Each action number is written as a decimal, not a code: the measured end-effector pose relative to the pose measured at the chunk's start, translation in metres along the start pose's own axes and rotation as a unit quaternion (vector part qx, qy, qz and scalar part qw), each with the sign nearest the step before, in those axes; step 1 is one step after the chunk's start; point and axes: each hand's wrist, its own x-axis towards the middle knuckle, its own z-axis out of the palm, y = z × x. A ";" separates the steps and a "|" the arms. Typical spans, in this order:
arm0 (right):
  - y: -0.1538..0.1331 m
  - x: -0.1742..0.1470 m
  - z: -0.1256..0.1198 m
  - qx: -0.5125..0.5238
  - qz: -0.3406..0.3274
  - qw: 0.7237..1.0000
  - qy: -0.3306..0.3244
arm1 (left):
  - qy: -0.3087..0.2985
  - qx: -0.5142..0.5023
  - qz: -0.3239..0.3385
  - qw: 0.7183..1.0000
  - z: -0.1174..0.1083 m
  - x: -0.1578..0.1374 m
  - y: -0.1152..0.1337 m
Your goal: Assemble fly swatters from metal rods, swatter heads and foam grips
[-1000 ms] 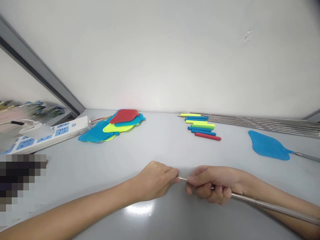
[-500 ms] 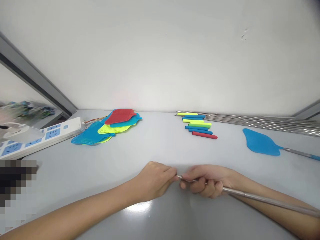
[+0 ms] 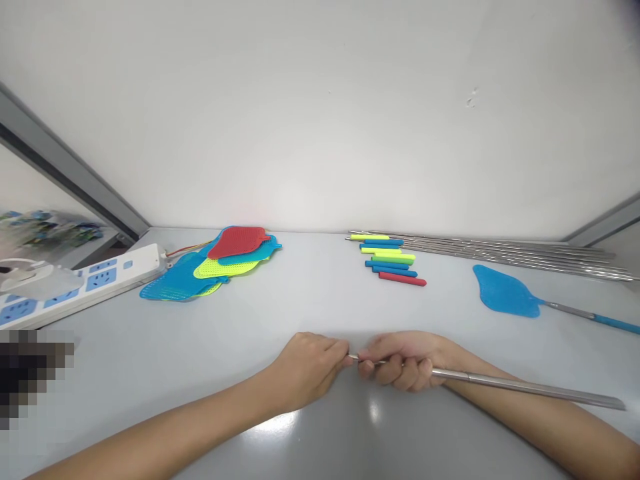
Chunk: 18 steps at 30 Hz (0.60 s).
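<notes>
A silver telescopic rod (image 3: pixel 525 388) runs from between my hands out to the right, lying across my right forearm. My right hand (image 3: pixel 400 361) is closed around its thinner part, palm turned up. My left hand (image 3: pixel 313 367) pinches the thin tip end, a short bit of metal showing between the two hands. The fingers hide the rest of that end. To the right lies an assembled blue fly swatter (image 3: pixel 510 293) with a metal shaft and blue handle, apart from both hands.
Loose swatter heads in red (image 3: pixel 239 242), blue and yellow-green are piled at the back left. Several coloured handle sleeves (image 3: pixel 402 279) lie at the back centre, beside a bundle of metal rods (image 3: pixel 500 253) along the wall. A white power strip (image 3: pixel 135 267) stands at the left.
The camera view has shifted slightly, so the table things sit lower in it. Both hands keep their grip on the rod, whose far end now shows at the right.
</notes>
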 end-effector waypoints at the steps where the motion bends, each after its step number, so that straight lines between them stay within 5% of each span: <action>1: -0.002 0.000 0.001 0.003 0.009 1.000 -0.003 | 0.004 0.005 -0.004 1.000 0.001 0.000 0.000; 18: -0.019 0.013 -0.001 0.013 0.032 0.998 -0.061 | 0.025 -0.067 -0.042 0.997 0.000 -0.004 -0.002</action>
